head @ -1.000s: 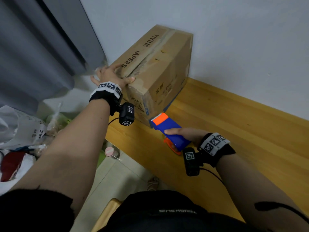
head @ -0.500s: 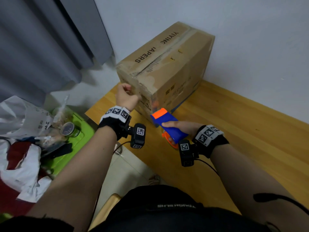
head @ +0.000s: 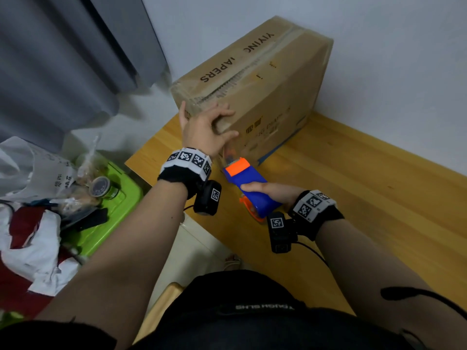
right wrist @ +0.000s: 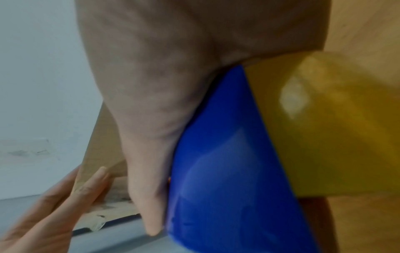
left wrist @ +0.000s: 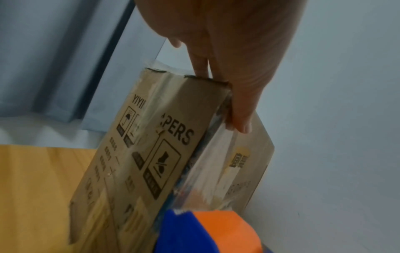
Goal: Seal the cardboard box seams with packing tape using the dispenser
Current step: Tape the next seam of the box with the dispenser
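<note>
A brown cardboard box [head: 265, 79] stands on the wooden table [head: 366, 198] against the wall. My left hand [head: 209, 127] lies over the box's near top corner, fingers on the top and thumb pressing on the side face. My right hand [head: 273, 195] grips a blue and orange tape dispenser [head: 250, 188], held just below the left hand at the box's near vertical edge. In the left wrist view a strip of clear tape [left wrist: 207, 171] runs from the dispenser [left wrist: 216, 234] up that edge of the box [left wrist: 140, 154] to my thumb. The right wrist view shows the dispenser [right wrist: 227, 171] and its yellowish tape roll [right wrist: 335, 128].
A green bin [head: 111, 205] with a jar [head: 99, 186], bags and cloth sits left of the table, below its edge. A grey curtain [head: 63, 59] hangs at the back left. The white wall [head: 379, 59] stands right behind the box.
My left hand left the box top, drew back curled, and now presses on the near top corner. The dispenser has come up close to the box's near edge, with tape stretched to the corner.
</note>
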